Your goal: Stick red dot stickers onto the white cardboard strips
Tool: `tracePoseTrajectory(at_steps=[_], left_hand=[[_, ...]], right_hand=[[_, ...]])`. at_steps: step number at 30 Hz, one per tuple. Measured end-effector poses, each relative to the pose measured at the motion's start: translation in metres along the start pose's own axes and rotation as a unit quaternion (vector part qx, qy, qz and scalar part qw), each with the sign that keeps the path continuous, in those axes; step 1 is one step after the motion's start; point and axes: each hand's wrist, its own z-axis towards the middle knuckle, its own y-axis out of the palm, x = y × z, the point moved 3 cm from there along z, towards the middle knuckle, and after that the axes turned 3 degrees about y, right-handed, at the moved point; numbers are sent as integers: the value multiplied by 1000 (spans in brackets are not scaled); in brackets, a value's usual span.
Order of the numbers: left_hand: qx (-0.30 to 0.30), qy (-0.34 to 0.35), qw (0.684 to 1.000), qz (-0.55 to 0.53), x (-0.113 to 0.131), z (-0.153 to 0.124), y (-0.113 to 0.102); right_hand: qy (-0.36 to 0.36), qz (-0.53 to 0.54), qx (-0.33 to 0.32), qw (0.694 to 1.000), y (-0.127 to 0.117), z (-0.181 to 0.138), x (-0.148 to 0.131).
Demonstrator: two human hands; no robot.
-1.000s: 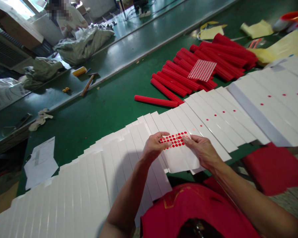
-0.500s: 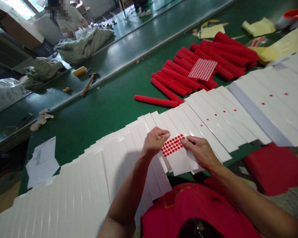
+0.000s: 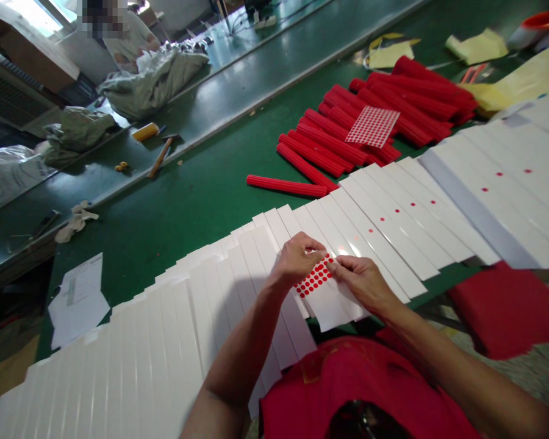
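One sticker sheet [image 3: 314,280]: left hand [image 3: 297,260], right hand [image 3: 365,283]

Two hands: left hand [image 3: 297,259] and right hand [image 3: 363,281]. Two sheets of red dot stickers: the held sheet [image 3: 322,292] and the loose sheet [image 3: 373,126]. Eight single red dots [image 3: 397,211] sit on the white strips [image 3: 165,341]. One hammer [image 3: 160,157]. The red ribbed rods [image 3: 329,146] and the strips overlap too much for an exact count.
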Motion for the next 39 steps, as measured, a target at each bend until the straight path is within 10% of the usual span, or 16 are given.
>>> tracePoseTrajectory(at_steps=[11, 18, 39], left_hand=[[11, 25, 1000, 12, -3, 1, -7], [49, -39, 960, 273, -33, 9, -38], [70, -12, 897, 436, -39, 1, -8]], right_hand=[[38, 29, 4, 999, 3, 2, 5], [57, 38, 26, 997, -11, -3, 18], [69, 65, 30, 995, -17, -7, 23]])
